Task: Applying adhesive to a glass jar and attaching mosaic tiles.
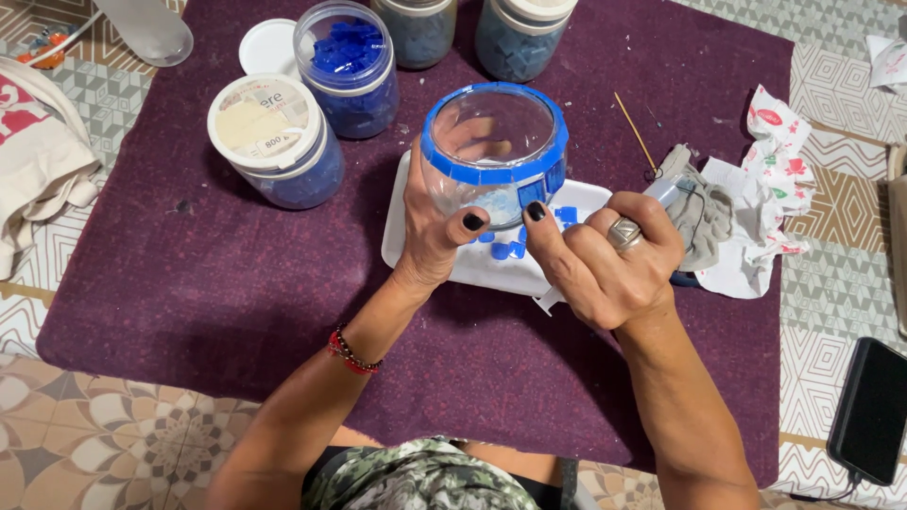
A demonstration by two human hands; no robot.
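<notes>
A round clear glass bowl (487,142) with a band of blue square tiles around its rim stands on a white tray (416,247). My left hand (430,231) grips the bowl's left side, thumb on the front. A blue tile (531,192) sits on the glass below the band, and my right hand (605,255) presses it with the thumb. That hand wears a silver ring and curls around a small clear tube (664,192). Loose blue tiles (510,247) lie on the tray under the bowl.
A purple mat (189,274) covers the patterned floor. Behind the bowl stand an open jar of blue tiles (348,71), its white lid (268,45), a closed jar (279,142) and two more jars. A wooden stick (635,132), crumpled cloth and paper (746,208) lie right; a black phone (869,411) lower right.
</notes>
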